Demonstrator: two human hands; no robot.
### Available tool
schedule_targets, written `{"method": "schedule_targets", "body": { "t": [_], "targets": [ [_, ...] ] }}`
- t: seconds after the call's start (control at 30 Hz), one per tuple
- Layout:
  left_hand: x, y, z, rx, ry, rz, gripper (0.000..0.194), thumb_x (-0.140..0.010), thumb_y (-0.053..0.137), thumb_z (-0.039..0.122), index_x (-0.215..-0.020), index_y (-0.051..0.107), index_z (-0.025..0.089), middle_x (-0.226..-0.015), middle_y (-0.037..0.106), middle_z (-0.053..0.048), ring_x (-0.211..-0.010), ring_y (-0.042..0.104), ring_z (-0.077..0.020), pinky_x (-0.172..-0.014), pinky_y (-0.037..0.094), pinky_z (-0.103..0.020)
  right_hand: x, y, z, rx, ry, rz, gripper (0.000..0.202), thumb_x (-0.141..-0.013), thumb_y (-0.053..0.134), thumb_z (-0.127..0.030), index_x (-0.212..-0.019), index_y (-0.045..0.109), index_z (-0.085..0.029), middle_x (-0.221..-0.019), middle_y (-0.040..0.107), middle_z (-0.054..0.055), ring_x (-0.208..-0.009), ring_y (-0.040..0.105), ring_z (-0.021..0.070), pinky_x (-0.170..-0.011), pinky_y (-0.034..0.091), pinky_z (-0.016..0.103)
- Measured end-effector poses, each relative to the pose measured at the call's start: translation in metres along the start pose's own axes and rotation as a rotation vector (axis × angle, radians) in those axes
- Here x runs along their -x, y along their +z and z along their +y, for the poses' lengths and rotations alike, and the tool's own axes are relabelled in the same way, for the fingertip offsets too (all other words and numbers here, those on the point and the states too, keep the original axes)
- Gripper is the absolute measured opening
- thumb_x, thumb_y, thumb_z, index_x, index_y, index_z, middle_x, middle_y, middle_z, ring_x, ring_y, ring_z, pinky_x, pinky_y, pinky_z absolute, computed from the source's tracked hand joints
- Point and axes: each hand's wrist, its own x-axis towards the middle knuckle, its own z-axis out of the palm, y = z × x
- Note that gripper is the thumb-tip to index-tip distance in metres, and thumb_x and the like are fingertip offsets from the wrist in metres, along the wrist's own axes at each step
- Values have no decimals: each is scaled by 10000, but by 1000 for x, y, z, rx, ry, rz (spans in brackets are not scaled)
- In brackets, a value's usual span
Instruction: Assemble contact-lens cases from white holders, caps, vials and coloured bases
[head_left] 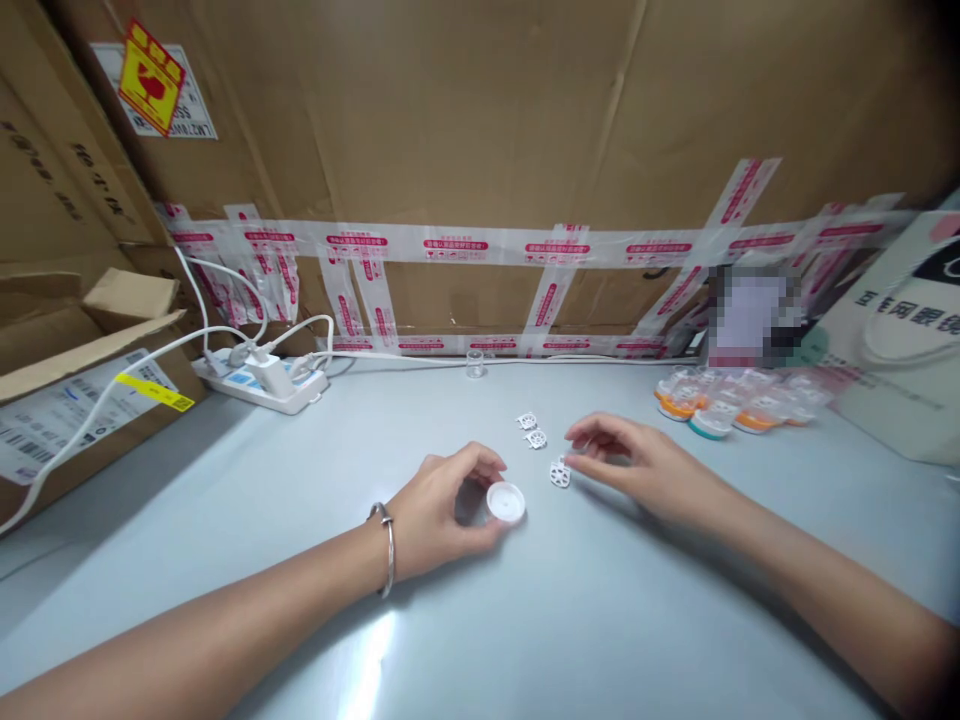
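Observation:
My left hand point(450, 510), with a silver bracelet at its wrist, holds a small round white cup-like part point(506, 503) between thumb and fingers. To its right, my right hand point(630, 462) has its fingers apart, with the thumb and fingertips beside a small white openwork piece point(560, 472) on the grey table point(465, 640). Whether the fingertips touch that piece is hard to tell. Two similar white pieces, one point(527, 421) behind the other point(535, 439), lie a little further back.
A clear small cylinder point(475, 363) stands at the back near a white cable. Several clear-topped parts with orange and teal rims point(711, 422) sit at the right. A power strip point(277, 385) and an open carton point(90, 400) are at the left.

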Motion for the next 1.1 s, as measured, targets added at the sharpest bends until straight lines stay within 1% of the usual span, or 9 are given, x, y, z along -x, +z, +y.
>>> {"method": "schedule_targets", "body": {
  "t": [0.17, 0.3, 0.5, 0.6, 0.73, 0.87, 0.97, 1.03, 1.1],
  "targets": [
    [1, -1, 0, 14, -11, -15, 353, -704, 610, 219, -1026, 466, 210, -945, 621, -31, -857, 579, -154, -784, 458, -298, -1, 12, 6, 86, -75, -72, 247, -747, 564, -383, -906, 615, -200, -855, 583, 39, -709, 540, 155, -672, 442, 301],
    [2, -2, 4, -25, -19, -3, 362, -696, 637, 261, -1019, 482, 208, -963, 607, -30, -876, 569, -163, -795, 440, -306, -2, 11, 5, -59, 12, -93, 174, -732, 594, -342, -804, 618, -185, -730, 598, 10, -663, 543, 143, -627, 427, 273],
    [2, -10, 9, -81, -3, 168, 316, -741, 615, 328, -1023, 522, 221, -1040, 590, -52, -979, 529, -203, -856, 382, -358, 1, 11, -20, -751, 259, -47, 167, -685, 679, -300, -754, 619, -160, -665, 601, -23, -598, 541, 72, -620, 443, 202],
    [0, -11, 14, -39, 68, 249, 266, -758, 610, 288, -1007, 559, 209, -993, 608, -52, -931, 545, -185, -816, 398, -329, 5, 20, -40, -1095, 394, -149, 152, -660, 711, -229, -773, 638, -157, -718, 622, -13, -640, 579, 56, -658, 469, 160],
    [1, -9, 21, 85, 77, 315, 250, -742, 635, 258, -983, 599, 200, -932, 631, -42, -874, 562, -166, -737, 425, -285, 8, 35, -60, -1283, 440, -302, 85, -690, 690, -183, -748, 656, -131, -659, 611, -10, -583, 571, 37, -625, 477, 126],
    [1, -6, 24, 246, -106, 383, 191, -719, 652, 271, -887, 631, 183, -876, 656, -36, -827, 590, -172, -708, 444, -284, 8, 46, -71, -1319, 365, -384, 86, -730, 658, -197, -749, 646, -115, -629, 577, -16, -522, 516, 24, -564, 456, 130],
    [-1, -6, 22, 464, -207, 354, 195, -721, 644, 290, -864, 630, 159, -868, 660, -47, -808, 606, -171, -723, 476, -289, 6, 49, -75, -1265, 330, -404, 128, -731, 655, -228, -730, 613, -107, -625, 552, -23, -521, 496, 18, -562, 437, 135],
    [-3, -8, 20, 562, -234, 362, 200, -700, 661, 282, -844, 623, 148, -861, 654, -47, -813, 604, -166, -733, 487, -283, 2, 45, -73, -1165, 303, -366, 171, -739, 642, -276, -764, 580, -119, -648, 569, -15, -527, 506, 26, -568, 437, 156],
    [-5, -11, 19, 603, -253, 407, 196, -677, 679, 261, -817, 611, 142, -857, 645, -41, -829, 596, -158, -749, 486, -274, -5, 37, -64, -958, 241, -231, 232, -757, 606, -346, -851, 536, -145, -657, 591, -6, -543, 534, 56, -562, 442, 188]
  ]
}}
